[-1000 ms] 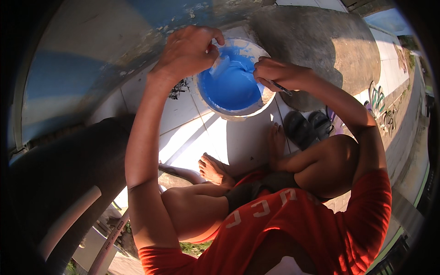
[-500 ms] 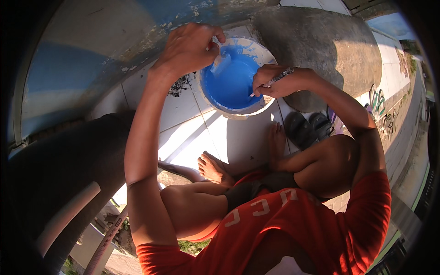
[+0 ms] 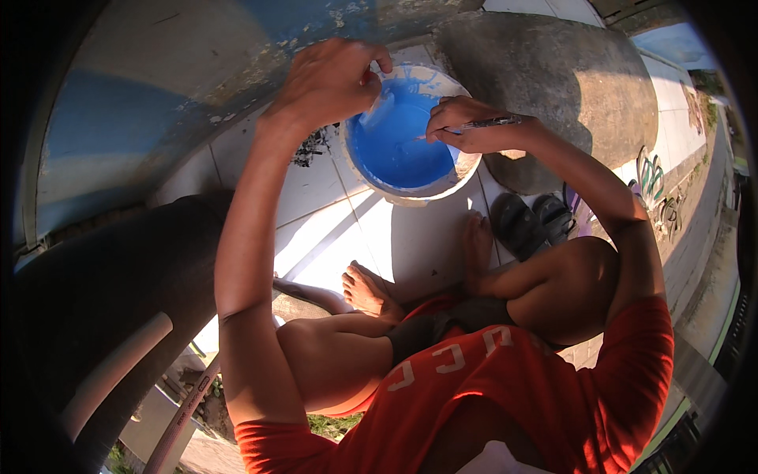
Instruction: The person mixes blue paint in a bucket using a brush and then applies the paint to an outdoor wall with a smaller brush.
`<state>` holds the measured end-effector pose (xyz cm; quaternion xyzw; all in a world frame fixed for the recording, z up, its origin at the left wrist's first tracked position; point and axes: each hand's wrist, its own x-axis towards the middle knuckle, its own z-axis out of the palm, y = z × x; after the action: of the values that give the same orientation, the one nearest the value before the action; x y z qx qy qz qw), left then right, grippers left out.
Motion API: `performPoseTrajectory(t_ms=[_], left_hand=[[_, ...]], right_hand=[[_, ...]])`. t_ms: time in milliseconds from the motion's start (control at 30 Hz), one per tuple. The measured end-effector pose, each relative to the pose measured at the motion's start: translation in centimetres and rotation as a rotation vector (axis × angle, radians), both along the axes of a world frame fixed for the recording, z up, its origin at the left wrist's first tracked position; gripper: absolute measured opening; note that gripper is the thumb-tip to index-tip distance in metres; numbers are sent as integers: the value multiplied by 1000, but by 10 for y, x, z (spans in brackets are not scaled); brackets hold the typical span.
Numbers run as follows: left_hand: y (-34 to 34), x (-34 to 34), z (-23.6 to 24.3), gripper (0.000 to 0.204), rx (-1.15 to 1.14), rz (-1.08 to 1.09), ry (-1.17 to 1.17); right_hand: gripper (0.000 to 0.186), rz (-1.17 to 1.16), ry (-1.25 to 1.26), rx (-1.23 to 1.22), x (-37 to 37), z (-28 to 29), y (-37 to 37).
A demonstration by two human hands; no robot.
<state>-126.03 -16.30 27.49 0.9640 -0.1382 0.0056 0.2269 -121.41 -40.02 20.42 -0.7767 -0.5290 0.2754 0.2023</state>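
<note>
A round white bucket holding bright blue paint stands on the tiles before me. My left hand reaches over its far left rim, fingers curled at the edge; a pale blue streaked patch shows just below them on the inner wall. Over the right part of the paint, my right hand pinches a slim stick with a dark, mottled handle, possibly a paintbrush. Its handle lies back along my wrist. The lower tip points left at the paint, and I cannot tell if it touches.
A wall with peeling blue paint rises at the left. Behind the bucket lies a grey concrete slab. Dark sandals sit beside my right foot, with more footwear farther right. A dark rounded form fills the lower left.
My right hand has moved up and slightly left over the paint, and the stick has turned to lie flatter. My left hand stays nearly still at the rim.
</note>
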Motion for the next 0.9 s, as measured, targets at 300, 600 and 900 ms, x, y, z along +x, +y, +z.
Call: performPoseTrajectory(t_ms=[300, 600, 900], left_hand=[[-2, -1, 0, 26, 2, -8, -2], [-5, 0, 2, 26, 11, -14, -8], [-5, 1, 0, 28, 23, -1, 14]], right_hand=[[17, 30, 118, -58, 7, 8, -9], [17, 32, 109, -120, 8, 23, -10], [37, -312, 110, 167, -8, 63, -37]])
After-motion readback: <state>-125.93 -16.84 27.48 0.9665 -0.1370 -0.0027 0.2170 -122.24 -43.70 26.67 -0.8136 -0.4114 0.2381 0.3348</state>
